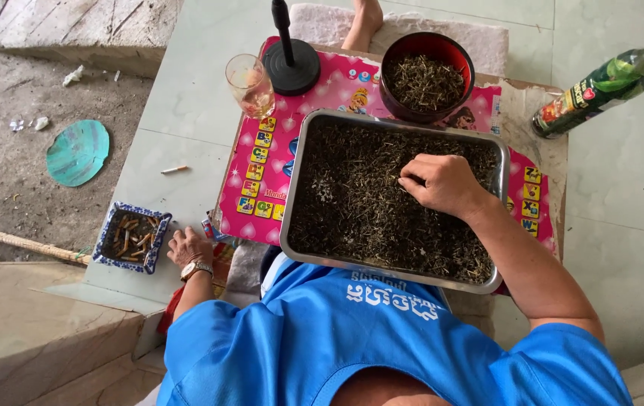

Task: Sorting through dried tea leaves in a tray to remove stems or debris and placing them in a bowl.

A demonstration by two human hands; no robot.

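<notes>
1. Two hands in view, both belonging to the person in the blue shirt [322, 331].
2. Right hand [442, 183] rests in the metal tray [296, 195], knuckles up, fingers curled narrow with the tips pinched down into the dried plant matter [359, 203]. Whether anything is gripped between the tips cannot be told.
3. Dried plant matter: dark brown-green, fine, stalky shreds, spread in an even layer over nearly the whole tray floor.
4. Tray sits on a pink printed mat [262, 162], directly in front of the person's chest.
5. Left hand [188, 246] (wristwatch on the wrist) lies palm down on the tiled floor, fingers loosely spread, holding nothing, just beside a blue patterned ashtray [131, 237] full of cigarette butts.
6. Red bowl [427, 75] beyond the tray holds more of the same shreds.
7. Also nearby: drinking glass [250, 83], black round stand [292, 64], green bottle [607, 83] lying tilted at right.
</notes>
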